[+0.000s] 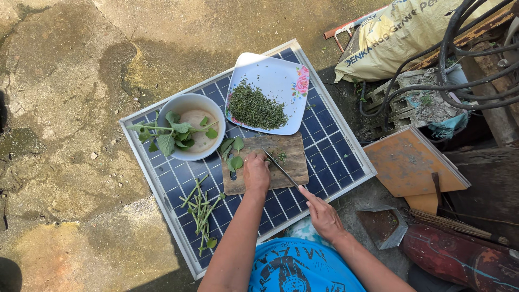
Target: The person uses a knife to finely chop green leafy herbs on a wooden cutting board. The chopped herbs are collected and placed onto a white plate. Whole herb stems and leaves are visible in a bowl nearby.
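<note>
Head view: I see L hand pressed fingers-down on wooden cutting board, pinning greens, grasp itself hidden. R hand gripping knife, blade angled over board by small chopped bits. Board sits on solar panel, w/ plate of chopped herbs just behind, bowl of leaves to left.

Place: outdoor yard of a home, used for food preparation.
Ground: cracked, stained concrete floor in full sun, damp patches.
Work surface: a solar panel laid flat on the ground, carrying a wooden cutting board, a white bowl of leafy stems and a flowered plate of chopped greens.
Clutter, right side: woven feed sack, black hoses, concrete block, orange board, metal dustpan, broom bristles.
</note>
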